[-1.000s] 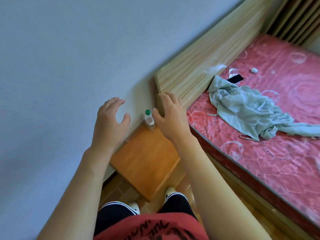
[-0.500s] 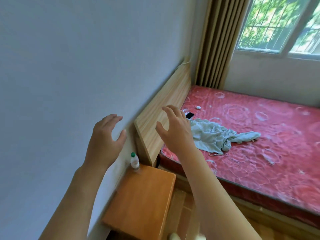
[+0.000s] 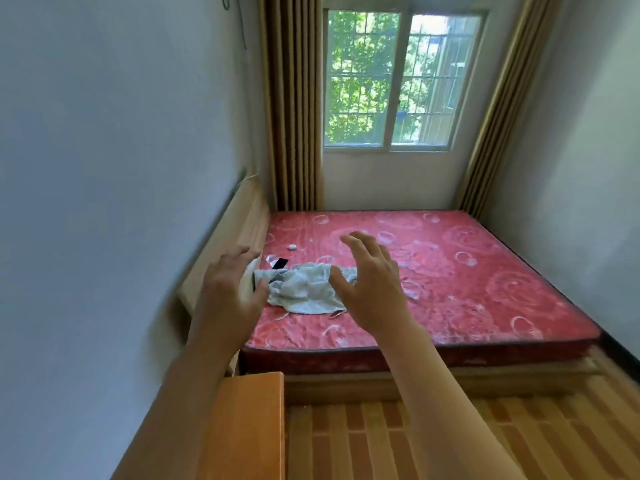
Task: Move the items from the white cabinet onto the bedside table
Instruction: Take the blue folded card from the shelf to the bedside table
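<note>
While both hands, left [image 3: 230, 294] and right [image 3: 372, 284], are hovering spread and holding nothing above the bed [image 3: 467, 271], the white cabinet is lying out of view, so turning from the bedside desk [image 3: 247, 424] seems wise.

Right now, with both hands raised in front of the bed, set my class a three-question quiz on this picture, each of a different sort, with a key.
1. True or false: the left hand holds a bottle.
2. What lies crumpled on the mattress: A a cloth, B a pillow, C a book?
3. Fill in: the bedside table stands against the ___ wall.

Key: 1 false, both it and the right hand are empty. 2 A, the cloth. 3 left.
</note>
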Action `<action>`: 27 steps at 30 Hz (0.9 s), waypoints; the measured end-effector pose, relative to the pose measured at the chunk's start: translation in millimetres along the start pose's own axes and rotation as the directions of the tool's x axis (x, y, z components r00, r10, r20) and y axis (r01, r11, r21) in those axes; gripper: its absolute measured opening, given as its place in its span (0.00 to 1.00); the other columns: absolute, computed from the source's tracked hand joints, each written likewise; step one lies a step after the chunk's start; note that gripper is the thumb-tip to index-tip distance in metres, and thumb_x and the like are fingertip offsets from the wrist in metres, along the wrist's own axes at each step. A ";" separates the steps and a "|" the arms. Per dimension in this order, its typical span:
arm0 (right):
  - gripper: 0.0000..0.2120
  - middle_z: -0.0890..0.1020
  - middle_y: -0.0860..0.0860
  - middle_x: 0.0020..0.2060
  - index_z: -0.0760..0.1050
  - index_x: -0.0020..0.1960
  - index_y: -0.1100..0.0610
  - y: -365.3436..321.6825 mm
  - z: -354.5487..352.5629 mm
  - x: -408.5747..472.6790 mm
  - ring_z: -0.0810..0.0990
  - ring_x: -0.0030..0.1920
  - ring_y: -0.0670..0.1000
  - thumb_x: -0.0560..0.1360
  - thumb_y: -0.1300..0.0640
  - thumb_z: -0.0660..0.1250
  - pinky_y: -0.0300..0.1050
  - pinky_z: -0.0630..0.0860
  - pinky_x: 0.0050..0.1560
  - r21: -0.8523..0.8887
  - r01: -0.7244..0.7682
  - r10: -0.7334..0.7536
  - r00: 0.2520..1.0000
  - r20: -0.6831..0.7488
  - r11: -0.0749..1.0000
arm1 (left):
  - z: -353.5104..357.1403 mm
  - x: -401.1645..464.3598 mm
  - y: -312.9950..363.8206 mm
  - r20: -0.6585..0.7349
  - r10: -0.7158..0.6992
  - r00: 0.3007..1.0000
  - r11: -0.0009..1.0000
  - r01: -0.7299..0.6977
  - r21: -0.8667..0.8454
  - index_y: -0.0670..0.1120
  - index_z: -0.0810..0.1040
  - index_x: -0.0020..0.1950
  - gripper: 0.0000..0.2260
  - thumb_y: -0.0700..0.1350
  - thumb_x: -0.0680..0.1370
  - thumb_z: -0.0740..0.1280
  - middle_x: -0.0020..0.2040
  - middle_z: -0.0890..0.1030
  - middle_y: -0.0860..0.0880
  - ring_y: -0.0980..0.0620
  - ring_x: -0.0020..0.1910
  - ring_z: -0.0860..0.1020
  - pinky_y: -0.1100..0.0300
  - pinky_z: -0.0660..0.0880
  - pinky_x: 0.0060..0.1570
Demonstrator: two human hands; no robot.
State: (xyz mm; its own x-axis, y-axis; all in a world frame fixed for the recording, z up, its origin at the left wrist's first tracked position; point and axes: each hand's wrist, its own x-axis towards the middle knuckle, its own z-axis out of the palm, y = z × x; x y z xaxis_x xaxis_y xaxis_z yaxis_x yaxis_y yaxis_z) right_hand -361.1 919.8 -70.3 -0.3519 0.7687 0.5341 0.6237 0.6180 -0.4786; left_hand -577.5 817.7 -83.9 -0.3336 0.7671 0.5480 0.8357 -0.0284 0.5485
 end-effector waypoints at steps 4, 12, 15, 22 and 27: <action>0.27 0.72 0.48 0.73 0.71 0.75 0.53 27.5 -61.0 -17.1 0.70 0.73 0.52 0.78 0.45 0.65 0.57 0.67 0.71 -0.058 -0.081 0.075 0.992 -0.097 0.995 | 24.5 5.7 56.0 0.034 0.112 0.993 0.990 -0.109 -0.085 0.46 0.79 0.69 0.21 0.50 0.77 0.67 0.69 0.79 0.47 0.45 0.69 0.76 0.54 0.69 0.69; 0.25 0.73 0.48 0.73 0.71 0.74 0.52 81.8 -174.9 -60.2 0.70 0.73 0.52 0.79 0.46 0.65 0.60 0.70 0.72 -0.161 -0.170 0.130 0.964 -0.230 0.972 | 75.9 8.1 169.7 0.028 0.275 0.961 0.937 -0.262 -0.232 0.43 0.80 0.69 0.22 0.48 0.76 0.68 0.69 0.79 0.46 0.45 0.70 0.75 0.48 0.72 0.71; 0.25 0.73 0.48 0.73 0.71 0.74 0.52 103.5 -227.8 -79.5 0.70 0.73 0.52 0.79 0.47 0.66 0.60 0.69 0.72 -0.210 -0.199 0.139 0.953 -0.269 0.957 | 95.2 1.1 224.1 0.040 0.322 0.946 0.911 -0.298 -0.286 0.45 0.79 0.70 0.22 0.49 0.77 0.68 0.70 0.78 0.47 0.46 0.71 0.74 0.52 0.68 0.73; 0.28 0.73 0.48 0.73 0.71 0.75 0.51 154.3 -350.1 -127.7 0.69 0.73 0.51 0.77 0.43 0.61 0.55 0.67 0.71 -0.308 -0.289 0.171 0.918 -0.358 0.907 | 132.4 -18.9 355.8 0.035 0.432 0.901 0.838 -0.386 -0.385 0.45 0.78 0.72 0.23 0.51 0.78 0.68 0.72 0.77 0.48 0.47 0.72 0.73 0.52 0.68 0.72; 0.24 0.74 0.47 0.72 0.72 0.74 0.51 194.8 -423.7 -166.4 0.70 0.72 0.50 0.79 0.46 0.64 0.56 0.68 0.71 -0.362 -0.328 0.148 0.884 -0.443 0.873 | 160.2 -40.0 444.8 0.013 0.499 0.867 0.781 -0.443 -0.440 0.45 0.78 0.72 0.21 0.47 0.80 0.72 0.73 0.77 0.47 0.49 0.73 0.71 0.57 0.65 0.70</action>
State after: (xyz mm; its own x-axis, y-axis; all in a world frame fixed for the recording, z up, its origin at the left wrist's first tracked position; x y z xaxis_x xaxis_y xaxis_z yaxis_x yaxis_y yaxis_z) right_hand 114.7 842.5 42.9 0.0906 0.6982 0.7102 0.9121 0.2281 -0.3406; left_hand -122.6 877.1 36.9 0.1334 0.6591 0.7401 0.6089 -0.6437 0.4635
